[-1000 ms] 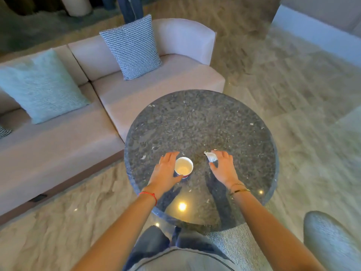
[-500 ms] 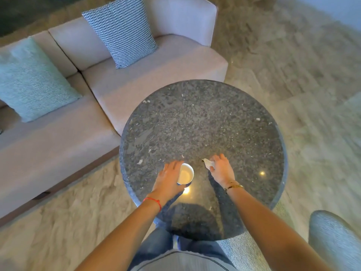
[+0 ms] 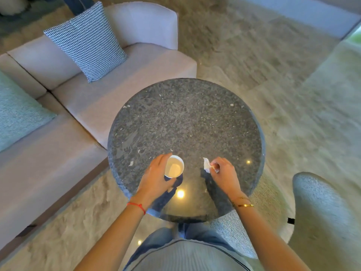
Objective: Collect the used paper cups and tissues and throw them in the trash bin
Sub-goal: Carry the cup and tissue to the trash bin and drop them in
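While left hand (image 3: 156,178) grips 1 cup (image 3: 174,166), right hand (image 3: 224,174) pinches 1 tissue (image 3: 206,164).

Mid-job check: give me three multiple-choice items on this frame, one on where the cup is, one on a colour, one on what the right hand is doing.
1. Where is the paper cup?
A. on the sofa
B. over the near part of the round table, at the left hand
C. on the floor

2. What colour is the string on the left wrist?
A. red
B. blue
C. green

3. What is the right hand doing?
A. lying flat and empty
B. pinching a white tissue in its fingers
C. holding a second cup

Answers:
1 B, the left hand wraps the cup above the stone top.
2 A, a red string circles that wrist.
3 B, the crumpled tissue sticks out from the fingertips.
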{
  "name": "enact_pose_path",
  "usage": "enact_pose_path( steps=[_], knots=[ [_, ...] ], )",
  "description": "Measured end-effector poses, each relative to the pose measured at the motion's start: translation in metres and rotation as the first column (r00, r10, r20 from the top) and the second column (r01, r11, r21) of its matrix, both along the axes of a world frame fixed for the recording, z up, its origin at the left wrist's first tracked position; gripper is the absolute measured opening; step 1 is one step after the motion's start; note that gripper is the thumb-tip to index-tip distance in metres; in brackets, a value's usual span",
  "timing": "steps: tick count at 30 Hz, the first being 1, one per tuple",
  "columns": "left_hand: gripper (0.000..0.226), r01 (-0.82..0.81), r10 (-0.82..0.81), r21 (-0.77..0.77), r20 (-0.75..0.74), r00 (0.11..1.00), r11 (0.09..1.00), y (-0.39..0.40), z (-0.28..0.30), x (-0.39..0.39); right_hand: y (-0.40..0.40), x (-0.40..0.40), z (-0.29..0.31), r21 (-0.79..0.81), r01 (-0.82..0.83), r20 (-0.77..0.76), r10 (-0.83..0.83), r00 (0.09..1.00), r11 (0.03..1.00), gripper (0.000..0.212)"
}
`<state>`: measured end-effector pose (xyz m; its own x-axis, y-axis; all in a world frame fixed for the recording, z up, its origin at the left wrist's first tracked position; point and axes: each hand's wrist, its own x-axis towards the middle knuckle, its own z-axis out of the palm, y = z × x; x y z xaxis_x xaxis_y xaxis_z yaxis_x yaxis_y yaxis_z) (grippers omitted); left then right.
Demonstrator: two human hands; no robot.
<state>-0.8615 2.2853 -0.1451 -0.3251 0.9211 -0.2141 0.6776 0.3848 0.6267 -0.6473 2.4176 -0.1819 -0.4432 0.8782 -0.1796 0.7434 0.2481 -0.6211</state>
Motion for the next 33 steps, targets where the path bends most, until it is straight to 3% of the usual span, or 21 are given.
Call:
enact_pose_path(
  steps=[9,17,25,29,33],
  knots=[
    [0.076,0.213,-0.22,0.178,0.018,0.975,0.961,-0.083,0.028,0.025,-0.152,0.073,0.037,0.095,0.336,-0.135,-0.322,0.937,0.937,0.006],
    [0.077,0.497,-0.519,0.23,0.041,0.854,0.837,-0.143,0.055,0.101,-0.31,0.152,0.065,0.115,0.604,-0.192,-0.579,0.792,0.788,0.009],
    [0.08,0.725,-0.758,0.279,0.014,0.652,0.629,-0.162,0.069,0.221,-0.426,0.245,0.068,0.079,0.859,-0.243,-0.826,0.509,0.506,0.008],
    [0.078,0.803,-0.845,0.3,0.017,0.535,0.515,-0.174,0.07,0.311,-0.476,0.308,0.067,0.062,0.942,-0.257,-0.907,0.335,0.33,0.008],
    [0.076,0.861,-0.914,0.326,0.022,0.405,0.39,-0.197,0.071,0.421,-0.53,0.388,0.071,0.074,0.976,-0.24,-0.946,0.217,0.205,0.008]
  ],
)
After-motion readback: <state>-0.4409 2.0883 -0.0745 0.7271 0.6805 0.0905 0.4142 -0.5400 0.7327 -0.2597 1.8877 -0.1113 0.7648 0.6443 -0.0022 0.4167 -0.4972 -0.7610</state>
